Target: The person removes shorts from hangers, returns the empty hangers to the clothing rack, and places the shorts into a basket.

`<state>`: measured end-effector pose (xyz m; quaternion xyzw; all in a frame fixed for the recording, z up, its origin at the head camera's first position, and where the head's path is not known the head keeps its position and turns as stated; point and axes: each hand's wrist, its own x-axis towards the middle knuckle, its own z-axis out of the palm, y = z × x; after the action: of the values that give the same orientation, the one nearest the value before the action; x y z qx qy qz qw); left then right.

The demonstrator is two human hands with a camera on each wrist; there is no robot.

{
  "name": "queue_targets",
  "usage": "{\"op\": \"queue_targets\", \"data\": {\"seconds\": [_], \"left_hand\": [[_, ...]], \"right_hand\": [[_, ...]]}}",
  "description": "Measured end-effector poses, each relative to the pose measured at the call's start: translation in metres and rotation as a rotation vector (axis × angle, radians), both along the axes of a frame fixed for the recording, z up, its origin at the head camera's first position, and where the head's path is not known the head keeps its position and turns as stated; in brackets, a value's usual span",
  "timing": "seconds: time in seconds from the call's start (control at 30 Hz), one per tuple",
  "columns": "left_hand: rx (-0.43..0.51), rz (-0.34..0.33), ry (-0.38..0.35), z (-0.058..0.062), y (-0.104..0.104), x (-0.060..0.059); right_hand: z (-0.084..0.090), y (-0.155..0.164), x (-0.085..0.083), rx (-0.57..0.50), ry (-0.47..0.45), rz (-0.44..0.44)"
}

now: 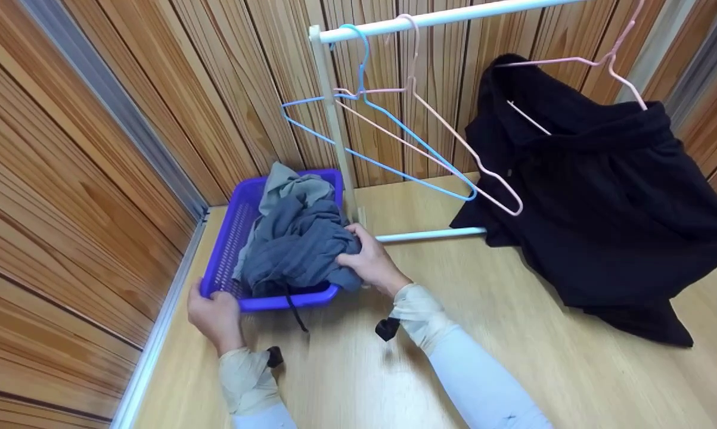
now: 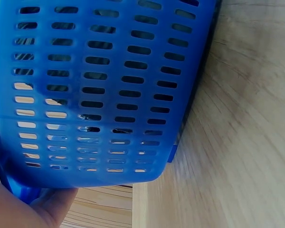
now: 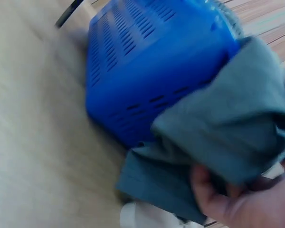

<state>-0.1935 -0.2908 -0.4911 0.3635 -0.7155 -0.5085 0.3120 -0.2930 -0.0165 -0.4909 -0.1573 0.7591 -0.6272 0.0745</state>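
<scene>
A blue-purple plastic basket (image 1: 263, 304) with slotted walls stands on the wooden surface at the left. My left hand (image 1: 215, 313) grips its front left corner, thumb over the rim; the left wrist view shows the basket's wall (image 2: 42, 178) with part of that hand (image 2: 47, 209) below. Crumpled in the basket is a dark grey-blue garment (image 1: 298, 244) with a black cord (image 1: 295, 310) dangling over the front rim. A lighter grey-green cloth (image 1: 281, 185) lies behind it. My right hand (image 1: 370, 262) holds the dark garment's edge, which droops over the basket's right side.
A white rack (image 1: 465, 16) stands behind and right of the basket, its post close to the basket's right side. From its rail hang a bare blue hanger (image 1: 406, 126), a bare pink hanger (image 1: 447, 122) and black clothing (image 1: 608, 208) on another pink hanger. Wood-panelled walls (image 1: 78, 149) enclose the left and back.
</scene>
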Motion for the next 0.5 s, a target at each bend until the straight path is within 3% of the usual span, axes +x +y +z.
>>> {"op": "queue_targets", "data": {"seconds": [0.27,0.5], "left_hand": [[0.004,0.008,0.008,0.001,0.0,-0.001],[0.008,0.006,-0.01,0.001,0.002,0.0]], "right_hand": [[0.028,-0.013,0.002,0.077,0.127,-0.172],[0.052,-0.024,0.003,0.06,0.223,-0.265]]}}
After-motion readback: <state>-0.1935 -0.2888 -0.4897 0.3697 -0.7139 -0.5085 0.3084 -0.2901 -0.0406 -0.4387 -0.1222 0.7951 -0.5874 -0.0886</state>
